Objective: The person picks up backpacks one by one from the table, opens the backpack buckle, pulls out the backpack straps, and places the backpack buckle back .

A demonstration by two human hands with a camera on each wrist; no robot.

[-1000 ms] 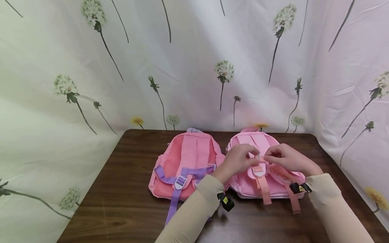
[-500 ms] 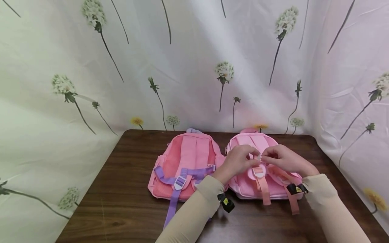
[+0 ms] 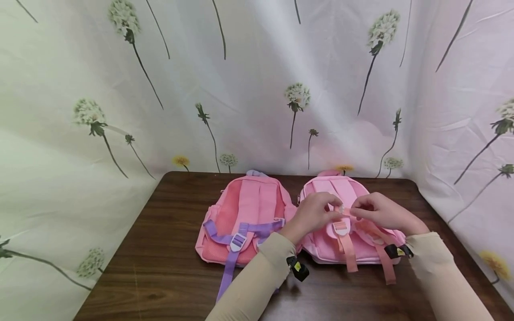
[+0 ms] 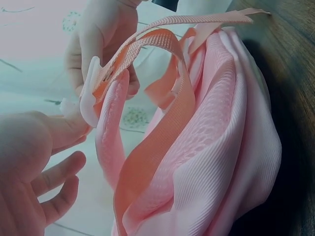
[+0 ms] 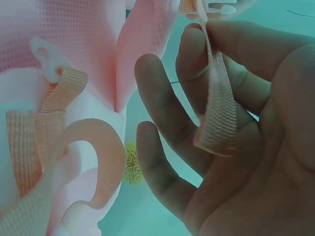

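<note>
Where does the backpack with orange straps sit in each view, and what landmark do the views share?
Head: the backpack is right of centre, on the table.
Left wrist: centre to right, cut off below.
Right wrist: left side, cut off by the edge.
Shared landmark: the right hand, at the top in left wrist, at the right in right wrist.

A dark wood-grain table (image 3: 152, 249) carries a purple-strapped pink backpack (image 3: 250, 207) and, just beside it, an orange-strapped pink backpack (image 3: 323, 243)
</note>
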